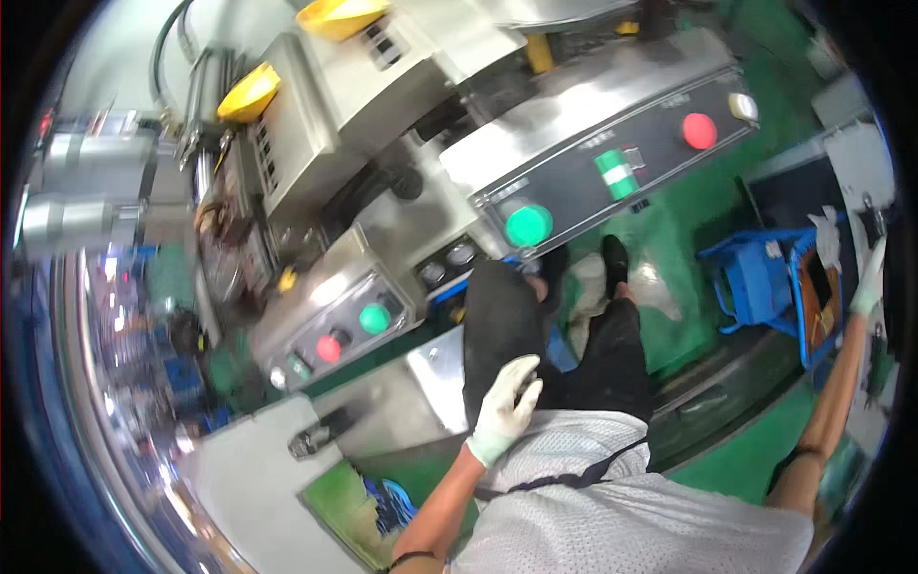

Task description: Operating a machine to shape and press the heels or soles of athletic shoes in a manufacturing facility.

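Note:
My left hand, in a white glove, is in front of my waist over my dark trousers. Its fingers and thumb curl toward each other around a small dark patch, too small to name. Far out to the right my right hand, also gloved in white, reaches at arm's length to grey metal equipment at the picture's rim. Blur hides its fingers and whether they touch anything. Beside that hand stands a blue-framed rack with a brown panel.
A machine's control panel with a green button and a red button lies ahead. A smaller panel is at left. A blue stool-like frame stands on the green floor. A pale cabinet top is at lower left.

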A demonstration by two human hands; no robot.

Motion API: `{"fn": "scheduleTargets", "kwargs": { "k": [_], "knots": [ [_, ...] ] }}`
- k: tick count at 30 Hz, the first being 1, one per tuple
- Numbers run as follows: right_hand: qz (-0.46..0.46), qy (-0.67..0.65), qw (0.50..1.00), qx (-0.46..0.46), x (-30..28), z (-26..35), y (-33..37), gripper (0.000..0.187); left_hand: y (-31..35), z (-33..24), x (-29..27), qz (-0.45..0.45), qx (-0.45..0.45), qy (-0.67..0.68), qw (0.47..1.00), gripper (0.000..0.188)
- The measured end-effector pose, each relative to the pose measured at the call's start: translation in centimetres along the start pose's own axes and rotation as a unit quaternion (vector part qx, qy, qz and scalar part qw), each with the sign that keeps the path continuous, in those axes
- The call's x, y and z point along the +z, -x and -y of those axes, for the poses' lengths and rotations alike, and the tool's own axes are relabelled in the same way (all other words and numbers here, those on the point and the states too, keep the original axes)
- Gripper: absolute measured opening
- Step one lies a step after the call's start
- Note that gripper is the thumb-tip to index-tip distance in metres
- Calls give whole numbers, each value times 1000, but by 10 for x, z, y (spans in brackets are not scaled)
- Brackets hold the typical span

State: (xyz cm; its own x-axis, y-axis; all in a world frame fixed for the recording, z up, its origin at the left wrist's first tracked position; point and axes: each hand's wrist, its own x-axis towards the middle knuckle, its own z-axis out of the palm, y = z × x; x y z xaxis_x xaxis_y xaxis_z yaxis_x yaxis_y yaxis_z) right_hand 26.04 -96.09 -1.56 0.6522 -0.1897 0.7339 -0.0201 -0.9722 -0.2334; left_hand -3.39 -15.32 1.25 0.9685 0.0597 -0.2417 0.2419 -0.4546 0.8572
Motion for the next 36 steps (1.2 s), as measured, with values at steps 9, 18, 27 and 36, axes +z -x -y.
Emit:
{"fn": "scheduleTargets", "kwargs": {
  "k": [9, 18, 27, 36],
  "knots": [
    [511, -528, 631, 248, -24, 579, 270, 57, 206, 152, -86, -406, -202, -77, 888, 29],
    [671, -460, 569, -120, -85, 741, 263, 57, 621, 282, 32, -742, -484, -190, 423, 35],
    [671, -394, 573, -259, -68, 783, 261, 51, 766, 350, 46, -645, -662, -106, 366, 82],
    [624, -363, 584, -372, -60, 820, 263, 48, 746, 372, 33, -550, -794, -120, 230, 57]
  ]
}}
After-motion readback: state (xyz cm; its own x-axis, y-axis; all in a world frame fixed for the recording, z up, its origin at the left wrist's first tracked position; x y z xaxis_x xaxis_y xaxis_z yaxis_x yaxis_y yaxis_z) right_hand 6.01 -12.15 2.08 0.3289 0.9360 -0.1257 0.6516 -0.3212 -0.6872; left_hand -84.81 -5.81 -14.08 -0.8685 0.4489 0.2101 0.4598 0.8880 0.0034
